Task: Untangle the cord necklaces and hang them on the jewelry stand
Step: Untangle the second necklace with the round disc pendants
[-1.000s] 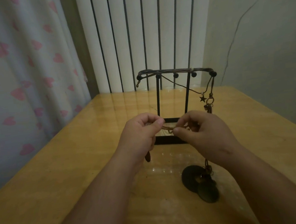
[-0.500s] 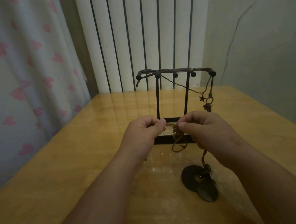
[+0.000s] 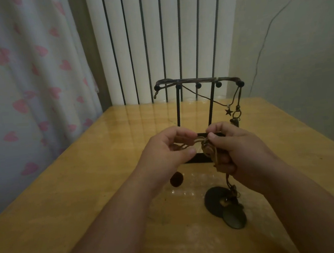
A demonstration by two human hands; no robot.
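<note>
A knot of tan cords hangs between my hands, just in front of the black jewelry stand. My left hand pinches the cords from the left, and my right hand pinches the knot with its lower fingers curled round the strands. From my right hand a cord drops to dark disc pendants lying on the table. A small dark round pendant dangles below my left hand. On the stand's right end hangs a necklace with a star charm.
The wooden table runs to a white ribbed radiator at the back. A curtain with pink hearts hangs along the left edge. A grey wall with a thin wire stands to the right.
My hands have risen slightly and pulled a little apart, drawing the cords taut between them. The small round pendant now shows below my left hand.
</note>
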